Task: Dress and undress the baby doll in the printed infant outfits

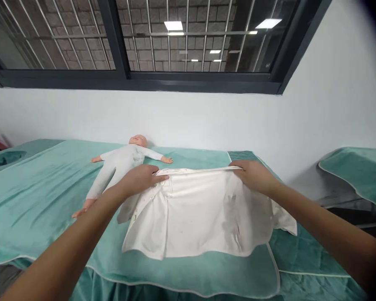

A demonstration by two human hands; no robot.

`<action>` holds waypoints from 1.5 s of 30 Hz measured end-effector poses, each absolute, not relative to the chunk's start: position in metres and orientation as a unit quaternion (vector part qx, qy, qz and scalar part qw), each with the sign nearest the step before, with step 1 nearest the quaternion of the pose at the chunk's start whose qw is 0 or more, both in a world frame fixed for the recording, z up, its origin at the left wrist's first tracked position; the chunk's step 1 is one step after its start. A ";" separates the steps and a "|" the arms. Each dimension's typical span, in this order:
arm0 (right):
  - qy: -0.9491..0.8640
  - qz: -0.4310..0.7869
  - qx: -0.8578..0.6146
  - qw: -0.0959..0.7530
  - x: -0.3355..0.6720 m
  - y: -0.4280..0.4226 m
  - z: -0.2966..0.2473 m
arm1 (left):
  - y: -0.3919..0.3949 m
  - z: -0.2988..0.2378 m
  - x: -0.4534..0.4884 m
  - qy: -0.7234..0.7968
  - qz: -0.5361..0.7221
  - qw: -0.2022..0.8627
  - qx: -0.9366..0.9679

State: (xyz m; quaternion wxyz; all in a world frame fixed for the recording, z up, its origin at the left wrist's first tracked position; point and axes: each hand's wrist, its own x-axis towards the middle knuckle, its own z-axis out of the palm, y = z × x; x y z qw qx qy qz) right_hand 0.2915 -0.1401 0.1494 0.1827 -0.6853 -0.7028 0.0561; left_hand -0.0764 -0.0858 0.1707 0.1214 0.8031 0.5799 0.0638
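A small white baby shirt (197,213) with snaps down its front edge is stretched between my two hands over the bed. My left hand (142,179) pinches its upper left edge, and my right hand (252,175) pinches the upper right. The shirt's top edge is pulled nearly straight, while the body hangs down with creases and some dark smudges on the right. A sleeve sticks out below my right wrist. Behind my left hand, a baby doll (122,161) in a white suit lies on its back, arms spread. My left forearm covers part of its legs.
A green cover (44,188) with pale piping lies over the bed, with a darker green layer (307,251) on the right. Another green-covered surface (360,171) stands at the far right. A white wall (188,121) and a dark-framed barred window (188,81) rise behind.
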 end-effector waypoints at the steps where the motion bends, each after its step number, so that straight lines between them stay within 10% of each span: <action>1: -0.705 0.039 -0.690 0.159 0.288 -0.124 0.142 | -0.071 0.165 -0.073 0.595 0.041 0.104 0.796; 14: -0.698 -0.134 -0.689 0.141 0.216 0.002 0.030 | 0.020 0.050 -0.033 0.619 0.114 -0.174 0.758; 22: -0.682 0.009 -0.700 0.214 0.169 -0.028 -0.012 | 0.003 0.011 0.004 0.584 0.137 -0.008 0.800; 45: -0.663 -0.058 -0.709 0.233 0.205 0.021 -0.020 | 0.038 -0.005 0.035 0.633 0.202 -0.068 0.744</action>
